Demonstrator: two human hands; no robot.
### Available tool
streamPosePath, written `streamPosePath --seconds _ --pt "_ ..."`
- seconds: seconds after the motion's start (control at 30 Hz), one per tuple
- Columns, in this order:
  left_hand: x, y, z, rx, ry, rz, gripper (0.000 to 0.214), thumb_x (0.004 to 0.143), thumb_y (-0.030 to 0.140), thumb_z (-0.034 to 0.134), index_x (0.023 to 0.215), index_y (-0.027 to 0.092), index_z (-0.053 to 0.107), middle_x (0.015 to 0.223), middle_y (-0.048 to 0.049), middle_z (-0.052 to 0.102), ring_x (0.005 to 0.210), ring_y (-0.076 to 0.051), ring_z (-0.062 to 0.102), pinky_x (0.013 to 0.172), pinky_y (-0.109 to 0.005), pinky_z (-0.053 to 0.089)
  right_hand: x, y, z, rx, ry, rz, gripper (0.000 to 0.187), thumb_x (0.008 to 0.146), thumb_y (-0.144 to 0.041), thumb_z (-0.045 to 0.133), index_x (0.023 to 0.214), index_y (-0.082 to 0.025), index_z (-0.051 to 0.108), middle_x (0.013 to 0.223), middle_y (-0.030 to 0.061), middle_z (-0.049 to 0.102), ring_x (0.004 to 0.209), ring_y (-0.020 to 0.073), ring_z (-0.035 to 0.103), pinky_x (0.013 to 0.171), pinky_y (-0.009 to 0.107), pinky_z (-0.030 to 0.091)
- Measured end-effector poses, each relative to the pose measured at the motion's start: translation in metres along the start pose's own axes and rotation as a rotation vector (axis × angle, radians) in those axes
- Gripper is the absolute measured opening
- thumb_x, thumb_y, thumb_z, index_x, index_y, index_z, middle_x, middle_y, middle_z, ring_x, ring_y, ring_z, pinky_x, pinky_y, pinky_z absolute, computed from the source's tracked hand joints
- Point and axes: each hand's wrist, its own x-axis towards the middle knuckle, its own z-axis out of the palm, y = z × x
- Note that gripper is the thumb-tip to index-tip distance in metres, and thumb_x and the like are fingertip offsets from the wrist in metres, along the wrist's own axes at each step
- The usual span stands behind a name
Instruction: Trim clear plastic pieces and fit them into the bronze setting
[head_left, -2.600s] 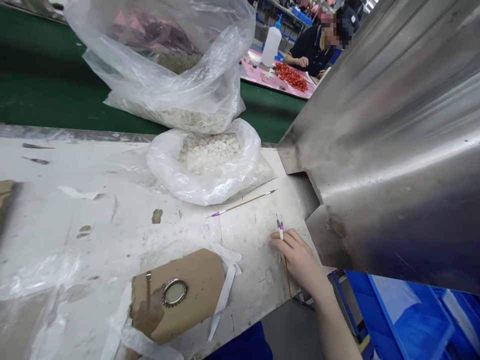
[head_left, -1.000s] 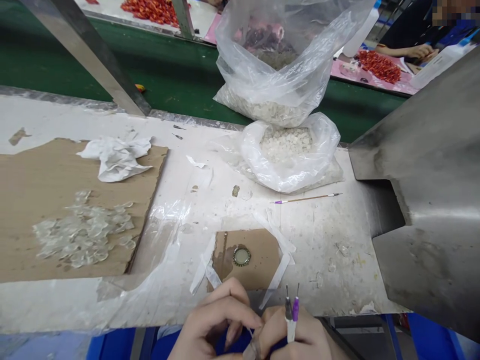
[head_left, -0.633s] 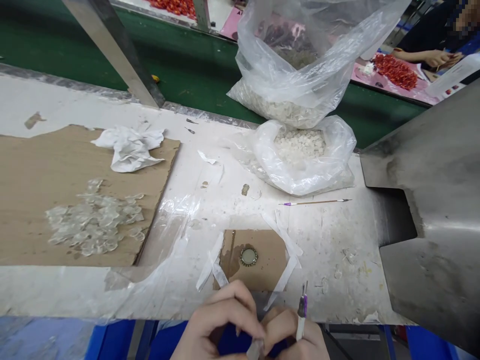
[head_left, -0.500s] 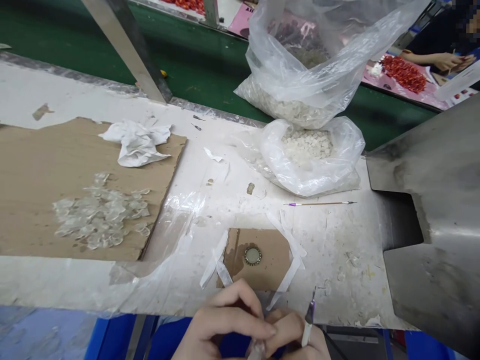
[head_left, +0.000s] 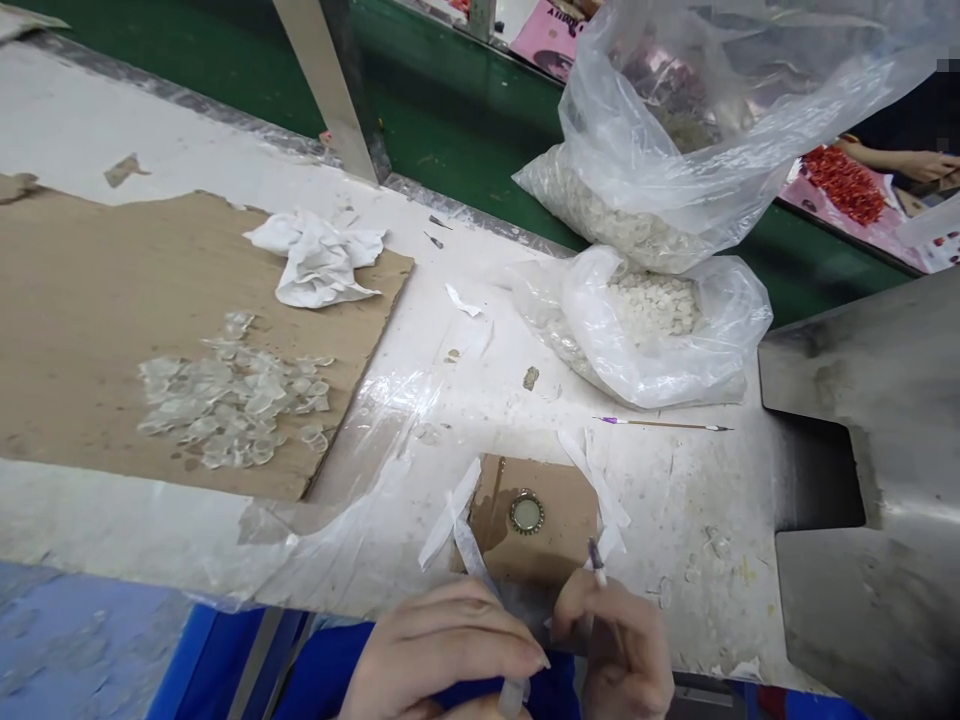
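Note:
At the bottom edge my left hand (head_left: 450, 650) is closed, its fingers curled round a small translucent piece (head_left: 513, 697) that is mostly hidden. Just to its right, my right hand (head_left: 622, 635) is closed round a thin brush-like tool (head_left: 596, 562) with a purple and white end, which points up past the fingers. Beyond both hands lies a small cardboard piece (head_left: 559, 550) with a wet stain. On it rests a round metal bottle cap (head_left: 527, 513) with a crimped edge, its pale inside facing up.
A pile of clear, thin pieces (head_left: 247, 395) lies on a large cardboard sheet (head_left: 82, 300), near a crumpled tissue (head_left: 322, 265). Open plastic bags (head_left: 645, 365) hold pale bits. A similar thin stick (head_left: 664, 425) lies before them. Sheet metal (head_left: 885, 420) stands right. Another person's hand (head_left: 926, 165) is far right.
My hands have moved apart; the right hand has shifted right and the tool now points up and left over the small cardboard's edge. The whole view has shifted slightly.

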Motion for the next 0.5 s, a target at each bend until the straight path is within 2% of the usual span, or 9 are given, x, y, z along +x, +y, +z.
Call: streamPosePath --seconds 0.07,0.1,0.17,0.23,0.3,0.33,0.4,0.5 --pt "0.000 0.001 -0.001 -0.003 -0.003 0.008 0.035 0.086 0.027 0.084 0.120 0.033 0.084 0.077 -0.0107 0.088 0.057 -0.029 0.081 0.053 -0.033 0.062 0.002 -0.001 -0.002 0.017 0.067 0.011 0.057 0.108 -0.062 0.011 0.133 -0.030 0.051 0.075 -0.0005 0.062 0.052 0.0179 0.058 0.042 0.028 0.051" --pt "0.000 0.001 -0.001 -0.004 -0.002 0.007 0.035 0.085 0.026 0.085 0.119 0.033 0.084 0.078 -0.0111 0.089 0.058 -0.029 0.082 0.054 -0.033 0.063 0.004 -0.001 -0.003 0.009 0.081 0.006 0.058 0.109 -0.062 0.014 0.138 -0.029 0.051 0.083 0.0025 0.066 0.059 0.0187 0.062 0.047 0.029 0.055" --pt "0.000 0.000 -0.002 0.009 0.001 0.013 0.036 0.084 0.021 0.086 0.118 0.032 0.084 0.078 -0.0112 0.089 0.058 -0.029 0.082 0.055 -0.033 0.064 0.012 -0.003 -0.006 -0.027 0.086 0.003 0.047 0.109 -0.057 0.035 0.134 -0.027 0.061 0.098 0.0073 0.071 0.076 0.0197 0.068 0.065 0.031 0.062" --pt "-0.001 -0.001 -0.003 0.036 0.002 0.033 0.037 0.083 0.015 0.086 0.117 0.030 0.084 0.078 -0.0108 0.089 0.058 -0.028 0.082 0.056 -0.033 0.065 0.019 -0.004 -0.008 -0.067 0.094 -0.005 0.026 0.107 -0.038 0.055 0.126 -0.026 0.069 0.106 0.0080 0.070 0.083 0.0176 0.068 0.075 0.029 0.061" --pt "-0.002 -0.004 -0.005 0.064 -0.002 0.065 0.032 0.085 0.014 0.084 0.114 0.027 0.084 0.078 -0.0110 0.088 0.057 -0.027 0.081 0.057 -0.032 0.066 0.023 -0.004 -0.008 -0.092 0.108 -0.017 0.020 0.104 -0.020 0.060 0.120 -0.027 0.071 0.104 0.0055 0.069 0.079 0.0142 0.066 0.073 0.025 0.059" --pt "-0.003 -0.005 -0.006 0.076 -0.004 0.080 0.026 0.087 0.016 0.082 0.112 0.025 0.084 0.078 -0.0116 0.088 0.057 -0.026 0.080 0.058 -0.032 0.066 0.024 -0.005 -0.008 -0.100 0.120 -0.025 0.019 0.104 -0.018 0.060 0.116 -0.027 0.071 0.101 0.0044 0.068 0.078 0.0137 0.066 0.070 0.024 0.058" --pt "-0.004 -0.008 -0.008 0.090 -0.011 0.108 0.015 0.092 0.021 0.078 0.106 0.019 0.083 0.077 -0.0124 0.087 0.058 -0.023 0.080 0.061 -0.030 0.067 0.025 -0.005 -0.006 -0.114 0.139 -0.022 0.012 0.104 -0.019 0.060 0.105 -0.026 0.070 0.094 0.0031 0.068 0.078 0.0145 0.067 0.067 0.024 0.058" --pt "-0.008 -0.011 -0.013 0.068 0.000 0.104 0.010 0.093 0.024 0.078 0.099 0.017 0.083 0.074 -0.0107 0.086 0.060 -0.021 0.080 0.064 -0.025 0.067 0.023 -0.007 -0.003 -0.143 0.167 0.037 0.009 0.104 -0.025 0.062 0.096 -0.025 0.064 0.082 0.0003 0.067 0.071 0.0147 0.068 0.059 0.022 0.055"
